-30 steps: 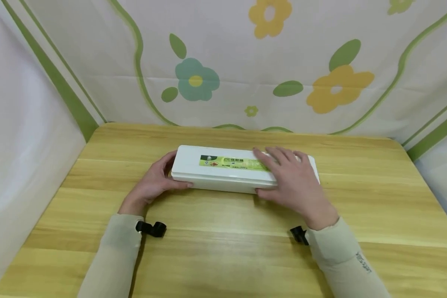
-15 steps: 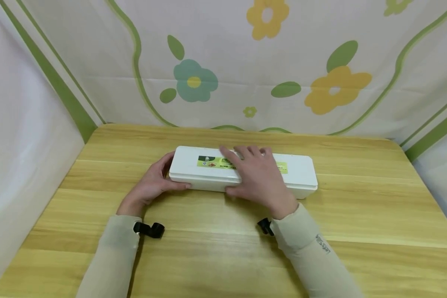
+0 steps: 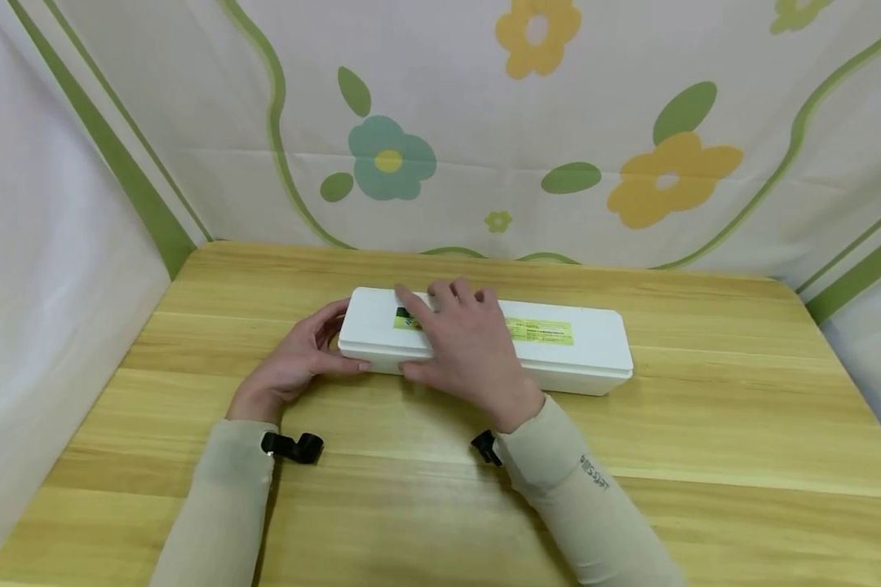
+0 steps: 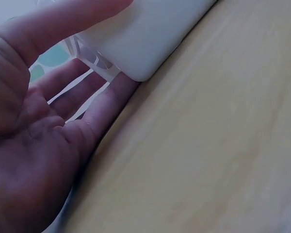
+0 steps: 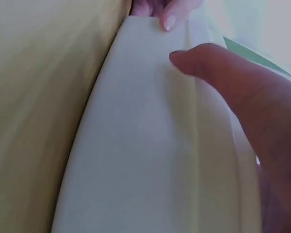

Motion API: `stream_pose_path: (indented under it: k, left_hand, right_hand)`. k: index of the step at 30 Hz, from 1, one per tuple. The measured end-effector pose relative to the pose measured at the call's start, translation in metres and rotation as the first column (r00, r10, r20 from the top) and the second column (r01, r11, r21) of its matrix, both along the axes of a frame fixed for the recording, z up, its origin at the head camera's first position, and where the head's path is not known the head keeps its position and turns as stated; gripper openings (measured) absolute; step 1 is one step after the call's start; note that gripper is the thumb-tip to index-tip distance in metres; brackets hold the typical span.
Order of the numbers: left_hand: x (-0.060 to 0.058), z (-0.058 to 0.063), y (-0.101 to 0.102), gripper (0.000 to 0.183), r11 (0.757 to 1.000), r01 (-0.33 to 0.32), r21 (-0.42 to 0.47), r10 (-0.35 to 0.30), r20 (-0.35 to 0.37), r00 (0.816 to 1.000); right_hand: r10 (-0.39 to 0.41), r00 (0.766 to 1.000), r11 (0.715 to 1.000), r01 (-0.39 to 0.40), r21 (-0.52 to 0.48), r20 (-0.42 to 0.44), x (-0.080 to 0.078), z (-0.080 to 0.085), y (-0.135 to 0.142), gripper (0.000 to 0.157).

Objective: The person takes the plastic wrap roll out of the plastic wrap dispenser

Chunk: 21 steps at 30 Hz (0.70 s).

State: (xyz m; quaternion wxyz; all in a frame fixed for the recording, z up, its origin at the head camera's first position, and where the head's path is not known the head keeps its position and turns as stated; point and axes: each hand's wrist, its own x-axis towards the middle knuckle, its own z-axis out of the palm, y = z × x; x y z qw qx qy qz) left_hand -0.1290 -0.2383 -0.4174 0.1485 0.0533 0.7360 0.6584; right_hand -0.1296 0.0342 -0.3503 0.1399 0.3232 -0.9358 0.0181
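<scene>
A long white cling film box [image 3: 580, 334] with a green and yellow label on its lid lies across the table. At its left end, my left hand [image 3: 294, 359] grips it, the thumb along the front and the fingers behind the end. In the left wrist view the fingers [image 4: 106, 104] reach round the box's corner. Over the left half of the lid spreads my right hand [image 3: 466, 346], its thumb at the front edge and its fingertips at the far edge. Part of the label is hidden beneath it. The right wrist view has the thumb [image 5: 218, 60] by the lid seam.
The box sits on a wooden table [image 3: 411, 489] towards its far edge. Behind and at the sides hangs a white cloth [image 3: 470, 98] printed with flowers and leaves. Black camera mounts [image 3: 294, 447] stick out from both sleeves.
My right hand has slid left along the box from its right part to its left half, uncovering the right end. The left hand and the box have stayed nearly in place.
</scene>
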Motion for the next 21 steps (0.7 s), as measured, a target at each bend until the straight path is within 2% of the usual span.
stream_pose_path:
  k: [9, 16, 21]
  left_hand:
    - [0.003, 0.001, 0.001, 0.096, 1.0, 0.018, 0.004, -0.018, 0.002, 1.0]
    - [0.002, 0.002, 0.0, 0.096, 1.0, 0.018, -0.007, -0.018, -0.004, 1.0]
    - [0.001, 0.001, 0.001, 0.095, 1.0, 0.017, 0.0, -0.017, -0.003, 1.0]
  right_hand:
    - [0.017, 0.999, 0.999, -0.015, 0.047, -0.047, 0.002, -0.008, -0.016, 0.087]
    - [0.02, 0.991, 0.998, -0.012, 0.061, -0.136, 0.004, -0.011, -0.019, 0.086]
    - [-0.017, 0.992, 0.996, 0.028, 0.09, -0.125, 0.006, -0.011, -0.018, 0.089]
